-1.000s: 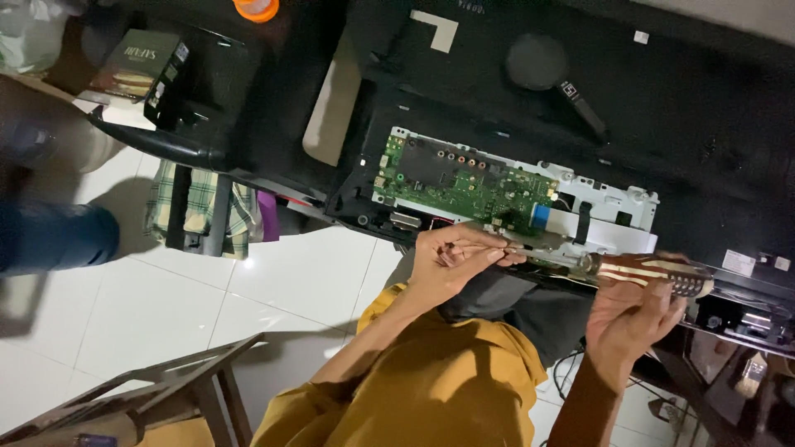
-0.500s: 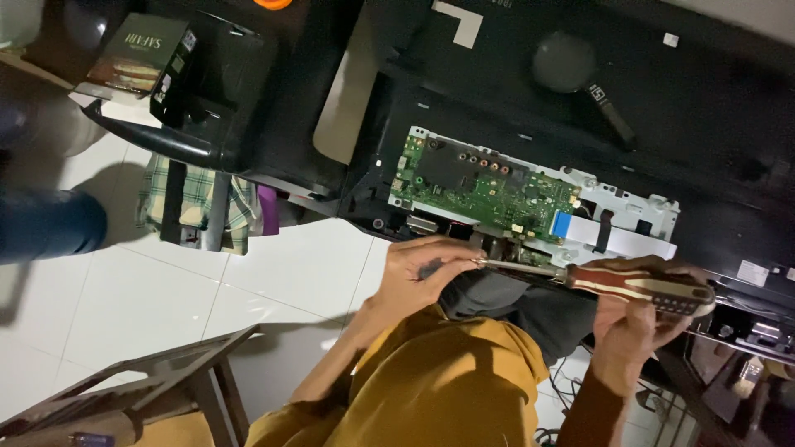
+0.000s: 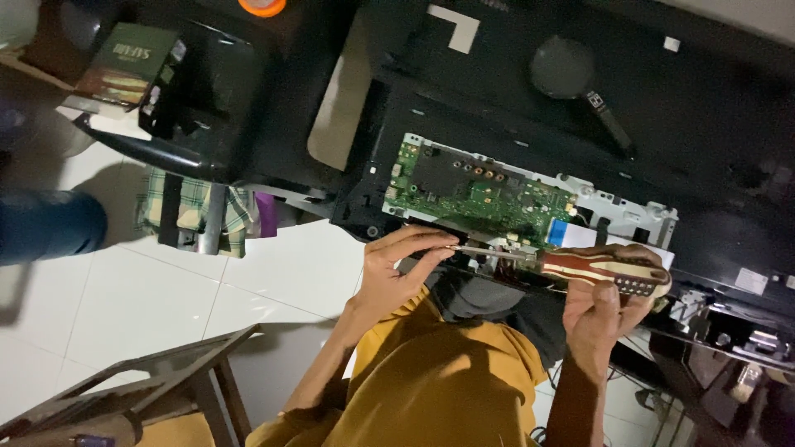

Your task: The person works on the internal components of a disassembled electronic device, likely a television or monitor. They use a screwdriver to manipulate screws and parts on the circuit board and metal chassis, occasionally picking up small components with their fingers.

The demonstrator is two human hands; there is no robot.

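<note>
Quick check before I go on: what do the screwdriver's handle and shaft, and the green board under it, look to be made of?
The red and cream screwdriver handle, gripped by the right hand, looks like glossy moulded plastic, with a dark ribbed end, perhaps rubber. Its thin grey shaft, pinched by the left hand, looks like bare metal with a dull sheen. The green circuit board seems lacquered laminate carrying small metal connectors.

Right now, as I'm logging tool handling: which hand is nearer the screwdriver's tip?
Left. The left hand pinches the screwdriver shaft near its tip; the right hand grips the handle at the far end.
</note>
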